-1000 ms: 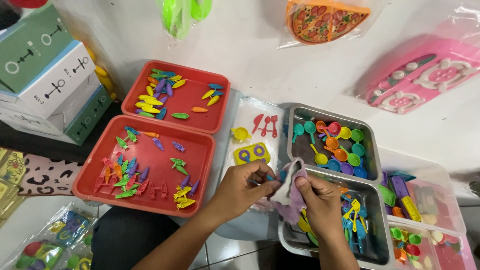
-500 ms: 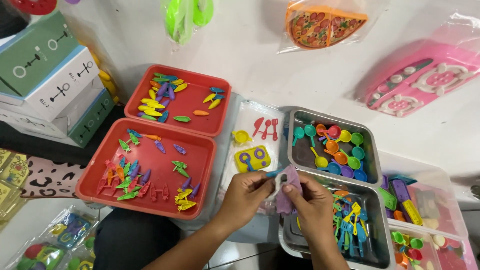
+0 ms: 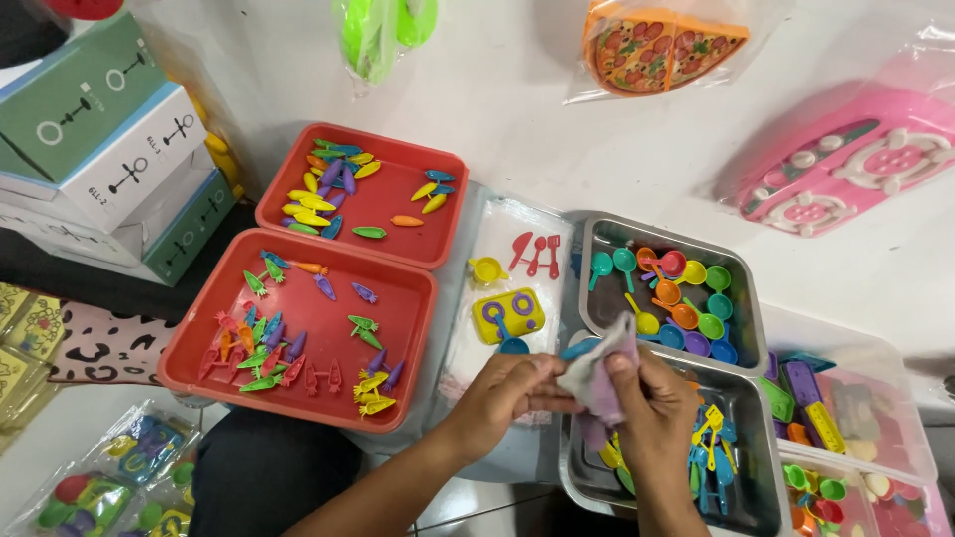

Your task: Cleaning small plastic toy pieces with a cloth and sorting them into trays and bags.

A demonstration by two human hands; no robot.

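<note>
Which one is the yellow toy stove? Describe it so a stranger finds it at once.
Start at the two red trays; just right of the nearer one lies a clear plastic sheet. The yellow toy stove sits on it, above the left hand. It alone is a yellow block with two purple rings.

Low in the centre of the frame, our left hand (image 3: 509, 390) and right hand (image 3: 652, 398) meet on a crumpled pale purple cloth (image 3: 600, 366), fingers pinching it from both sides. A small blue plastic toy pan (image 3: 577, 348) pokes out at the cloth's upper left edge. Below our right hand sits a metal tray of yellow and blue toy utensils (image 3: 731, 452); just above it, a second metal tray of coloured toy pans (image 3: 676, 293). To the left lie two red plastic trays (image 3: 303, 333) scattered with tiny coloured toy vegetables (image 3: 259, 343).
</note>
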